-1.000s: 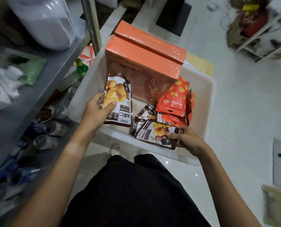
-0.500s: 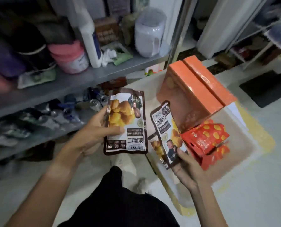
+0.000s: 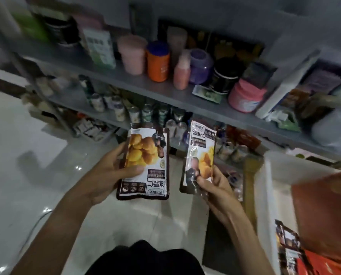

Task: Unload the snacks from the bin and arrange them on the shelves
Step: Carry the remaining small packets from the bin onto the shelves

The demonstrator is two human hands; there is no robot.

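Note:
My left hand (image 3: 108, 171) grips a brown-and-white chestnut snack pouch (image 3: 145, 163) by its left edge, thumb across the front. A second, similar pouch (image 3: 200, 153) is pinched at its lower end by my right hand (image 3: 215, 187). Both pouches are held upright in front of the grey metal shelves (image 3: 165, 92). The white bin (image 3: 265, 195) stands at the right, holding large orange boxes (image 3: 324, 215), another dark pouch (image 3: 286, 243) and red packets (image 3: 320, 264).
The upper shelf carries tubs, jars and bottles, among them an orange jar (image 3: 157, 62) and a pink tub (image 3: 245, 98). Cans and small bottles (image 3: 137, 112) crowd the lower shelf. White tiled floor (image 3: 26, 155) lies to the left.
Both hands lifted their pouches out of the bin and brought them left, up in front of the shelves. My view swung from the bin to the shelving.

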